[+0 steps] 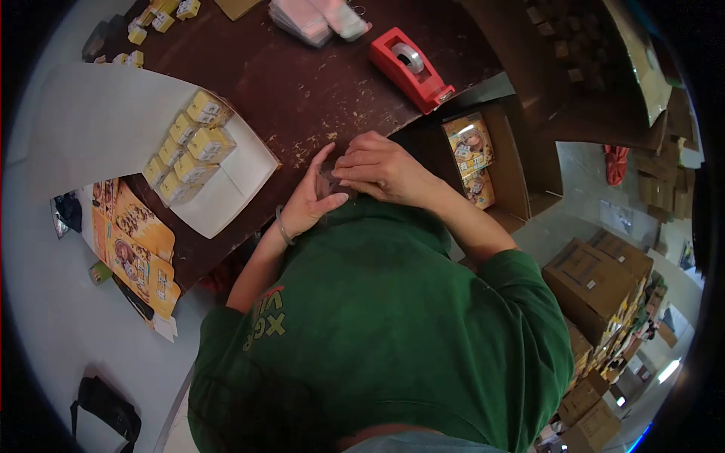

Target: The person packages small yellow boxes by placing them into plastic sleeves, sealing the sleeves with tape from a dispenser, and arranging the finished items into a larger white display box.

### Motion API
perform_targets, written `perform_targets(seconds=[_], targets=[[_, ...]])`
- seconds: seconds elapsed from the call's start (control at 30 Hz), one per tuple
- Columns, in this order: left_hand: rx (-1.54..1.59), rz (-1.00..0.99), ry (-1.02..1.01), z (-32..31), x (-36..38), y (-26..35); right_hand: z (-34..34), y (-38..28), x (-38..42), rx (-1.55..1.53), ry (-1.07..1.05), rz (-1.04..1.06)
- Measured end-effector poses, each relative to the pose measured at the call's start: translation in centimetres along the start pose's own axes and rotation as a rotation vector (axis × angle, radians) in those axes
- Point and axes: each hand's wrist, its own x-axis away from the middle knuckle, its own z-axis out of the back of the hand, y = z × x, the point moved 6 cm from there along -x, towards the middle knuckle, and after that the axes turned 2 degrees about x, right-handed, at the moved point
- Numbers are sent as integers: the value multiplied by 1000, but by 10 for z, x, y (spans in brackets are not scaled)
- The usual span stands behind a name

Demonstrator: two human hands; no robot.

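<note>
Close to my body, at the near edge of the dark table, my two hands meet around a small clear plastic piece (328, 183); its exact kind cannot be made out. My left hand (303, 202), with a bangle at the wrist, holds it between thumb and fingers. The bent fingers of my right hand (385, 170) pinch at its upper side and partly cover it. To the left, an open white carton (245, 170) holds several small yellow-and-white boxes (198, 147) in rows.
A red tape dispenser (411, 69) and clear plastic sleeves (306, 19) lie on the table (317, 90). At right stands an open cardboard box (513, 162) with printed yellow boxes (470, 151). Flattened printed cartons (132, 249) hang at left. Stacked cartons (589, 279) stand behind.
</note>
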Motion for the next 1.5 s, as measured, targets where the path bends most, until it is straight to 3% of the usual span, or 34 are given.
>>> perform_targets(seconds=[0.07,0.17,0.37,0.47,0.57,0.67,0.7,0.8,0.83,0.9,0.93,1.0,1.03,1.1,1.13,1.23,1.33,1.43,1.5], targets=[[-11,34,-7,-2,-4,4,5,-6,-3,85,-46,46],[-9,59,-36,-8,-12,21,2,6,8,-131,130,-120],[9,-10,-14,0,-26,32,9,15,-6,-254,257,-198],[23,35,36,-7,-29,51,7,17,-18,-376,218,-241],[72,62,-84,-10,-26,51,7,17,-29,-366,161,-162],[173,56,-143,-10,-29,47,11,28,-32,-454,204,-256],[197,34,-58,-24,-37,58,14,29,-34,-376,250,-298],[123,-92,115,-19,-49,72,21,26,-39,-756,161,-547],[62,-222,101,-24,-52,80,36,22,-43,-582,204,-478],[-528,-267,277,-21,-47,105,61,19,-49,-235,281,-336],[-176,-258,209,-27,-46,110,63,13,-54,-45,223,-183],[-591,-203,253,1,-51,103,46,11,-59,17,120,42],[-484,-233,338,8,-54,98,58,10,-62,-79,4,105],[-90,-50,295,3,-63,99,112,41,-64,-35,128,132],[38,-72,297,-4,-63,105,150,71,-60,43,248,53],[221,-57,276,8,-54,103,294,243,15,473,620,-533],[259,1,331,21,-51,91,387,393,126,743,600,-987],[258,40,284,9,-58,86,394,396,148,865,532,-1051],[226,57,206,1,-66,87,379,374,139,596,649,-975]])
